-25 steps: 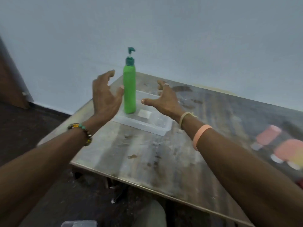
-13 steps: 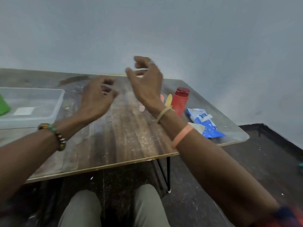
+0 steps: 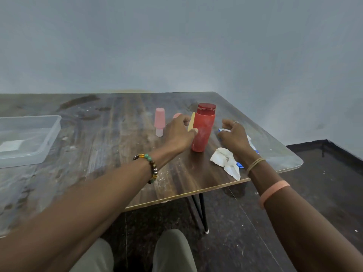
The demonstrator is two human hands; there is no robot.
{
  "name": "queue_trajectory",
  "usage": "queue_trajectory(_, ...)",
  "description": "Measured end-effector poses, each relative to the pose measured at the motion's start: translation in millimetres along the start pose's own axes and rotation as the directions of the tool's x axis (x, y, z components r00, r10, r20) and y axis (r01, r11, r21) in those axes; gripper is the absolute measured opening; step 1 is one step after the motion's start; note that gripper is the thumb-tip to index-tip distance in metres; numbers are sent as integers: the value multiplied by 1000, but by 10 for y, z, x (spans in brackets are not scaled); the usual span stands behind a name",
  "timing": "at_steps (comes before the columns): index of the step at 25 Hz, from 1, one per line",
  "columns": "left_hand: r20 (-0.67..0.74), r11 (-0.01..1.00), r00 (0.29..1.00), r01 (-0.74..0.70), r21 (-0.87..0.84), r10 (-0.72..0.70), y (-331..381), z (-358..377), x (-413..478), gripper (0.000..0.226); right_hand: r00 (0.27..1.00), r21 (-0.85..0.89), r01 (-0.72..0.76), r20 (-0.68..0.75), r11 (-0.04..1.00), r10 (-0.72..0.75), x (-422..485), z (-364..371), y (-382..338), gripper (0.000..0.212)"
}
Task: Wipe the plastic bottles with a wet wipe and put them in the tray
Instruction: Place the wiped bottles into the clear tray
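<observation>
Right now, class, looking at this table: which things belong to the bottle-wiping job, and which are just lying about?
Belong to the job:
red bottle, pink bottle, yellow bottle, crumpled white wipe, blue wipe pack, clear tray.

Just there:
white patch in the tray, bead bracelet, pink wristband.

The red bottle (image 3: pixel 203 132) between the left hand (image 3: pixel 177 135) and right hand (image 3: pixel 234 139) is plastic, its body matt and scuffed whitish, its cap glossier. Beside the right wrist the crumpled wet wipe (image 3: pixel 225 160) looks papery. Under both hands the table (image 3: pixel 110 146) is glossy, stained wood-grain.
</observation>
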State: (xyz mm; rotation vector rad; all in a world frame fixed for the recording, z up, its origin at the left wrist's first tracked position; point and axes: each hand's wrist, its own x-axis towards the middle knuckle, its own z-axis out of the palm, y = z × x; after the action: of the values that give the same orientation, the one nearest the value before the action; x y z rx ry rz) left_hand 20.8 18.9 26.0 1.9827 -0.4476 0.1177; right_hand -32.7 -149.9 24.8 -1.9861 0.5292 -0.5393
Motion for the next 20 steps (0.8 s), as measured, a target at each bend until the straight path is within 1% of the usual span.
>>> queue_trajectory(2,-7,999,1000,-13,-50,12,43,83,41,44,995,41,17,94,999,-21,80,64,8,61)
queue_trajectory(4,-3,996,999,-52,-69,52,62,144,92,46,975,129,78,196,988,-103,117,120,7,59)
queue_trajectory(6,-3,993,997,-72,-91,72,70,170,154,49,965,191,122,207,974,-162,116,150,24,53)
queue_trajectory(8,3,991,999,-47,-126,48,51,161,238,57,970,168,161,153,973,-187,106,158,37,40)
queue_trajectory(9,24,990,999,-35,-139,38,41,141,275,61,967,115,196,142,974,-212,94,156,37,33)
queue_trajectory(10,55,987,998,-25,-156,34,31,118,313,61,958,61,234,156,970,-240,77,157,29,29)
queue_trajectory(11,89,984,995,-19,-175,35,14,93,362,56,950,21,257,175,966,-257,74,166,20,29)
queue_trajectory(12,124,981,992,-12,-192,36,-7,66,415,48,948,8,262,186,965,-259,73,179,8,34)
queue_trajectory(14,199,975,979,3,-223,42,-34,-10,493,33,958,13,234,169,972,-233,70,207,-8,53)
queue_trajectory(16,261,970,964,15,-243,50,-41,-82,535,30,966,-9,214,147,977,-211,64,267,-16,81)
queue_trajectory(17,277,971,959,14,-241,55,-44,-107,545,32,968,-36,218,137,975,-211,53,324,-10,92)
queue_trajectory(18,286,972,956,8,-235,61,-47,-118,549,34,967,-71,235,115,969,-227,26,384,-10,97)
queue_trajectory(20,302,979,950,-13,-203,75,-51,-106,537,38,962,-142,273,41,951,-270,-39,507,-22,96)
